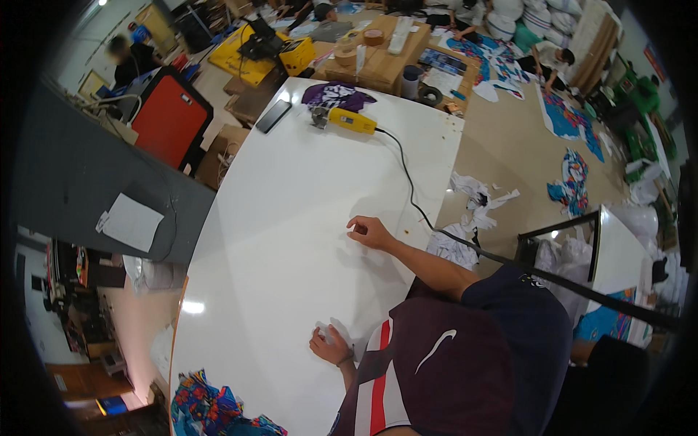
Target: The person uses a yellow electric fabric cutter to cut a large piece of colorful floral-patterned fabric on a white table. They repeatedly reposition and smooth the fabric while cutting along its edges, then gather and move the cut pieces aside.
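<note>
My right hand [369, 232] hovers over or rests on the white tabletop [269, 240], fingers loosely curled, thumb apart, holding nothing. Lower in the picture, my left hand [331, 346] is at the same tabletop, with thumb and fingers apart and nothing in it. Toward the far end lies a yellow handheld electric fabric cutter [351, 120] with a metal head. Its black cord [409, 182] runs off the table's right side. A dark purple patterned cloth [333, 96] lies behind the cutter, and a black phone [273, 116] is to its left. Neither hand touches these.
Colourful printed fabric [211, 407] is heaped at the near left table corner. White scraps [465, 243] lie on the floor to the right. Beyond the table stand cardboard boxes [378, 62] with tape rolls. Other people [549, 62] work among fabric pieces on the floor.
</note>
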`<action>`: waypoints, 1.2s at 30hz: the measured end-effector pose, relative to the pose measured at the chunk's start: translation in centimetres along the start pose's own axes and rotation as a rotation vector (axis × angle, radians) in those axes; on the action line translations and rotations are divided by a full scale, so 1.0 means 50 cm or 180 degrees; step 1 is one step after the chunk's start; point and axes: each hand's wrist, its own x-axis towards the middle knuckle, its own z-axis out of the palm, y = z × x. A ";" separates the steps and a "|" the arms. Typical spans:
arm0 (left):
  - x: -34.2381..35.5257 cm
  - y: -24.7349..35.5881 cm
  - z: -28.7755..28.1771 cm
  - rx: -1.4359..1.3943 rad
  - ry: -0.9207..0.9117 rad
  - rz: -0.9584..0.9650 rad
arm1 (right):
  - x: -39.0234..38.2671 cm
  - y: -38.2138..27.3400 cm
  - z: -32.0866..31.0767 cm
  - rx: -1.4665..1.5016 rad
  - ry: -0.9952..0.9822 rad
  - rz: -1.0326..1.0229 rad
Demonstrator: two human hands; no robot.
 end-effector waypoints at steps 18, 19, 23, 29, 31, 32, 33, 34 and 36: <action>0.127 0.534 -0.102 -0.3016 -0.3357 0.2814 | -0.354 -0.160 -0.263 0.0615 -0.0118 0.0599; 0.125 0.590 -0.121 -0.3173 -0.3443 0.3045 | -0.361 -0.148 -0.274 0.0562 -0.0270 0.0638; 0.097 0.747 -0.133 -0.3576 -0.3940 0.3610 | -0.394 -0.111 -0.276 0.0707 -0.0049 0.0559; 0.075 0.837 -0.069 -0.3465 -0.3577 0.3198 | -0.494 -0.029 -0.354 0.0736 0.0567 0.1027; 0.084 0.850 -0.047 -0.3592 -0.3077 0.2615 | -0.533 0.068 -0.389 0.0670 0.0965 0.1389; 0.085 0.866 -0.051 -0.3741 -0.2953 0.2164 | -0.558 0.106 -0.408 0.0738 0.1208 0.1460; 0.087 0.878 -0.054 -0.3733 -0.2670 0.1955 | -0.580 0.138 -0.428 0.0797 0.1432 0.1525; 0.089 0.889 -0.045 -0.3738 -0.2393 0.1852 | -0.602 0.164 -0.453 0.0840 0.1663 0.1589; 0.064 0.929 -0.024 -0.3619 -0.2203 0.1691 | -0.654 0.211 -0.502 0.1117 0.2182 0.1814</action>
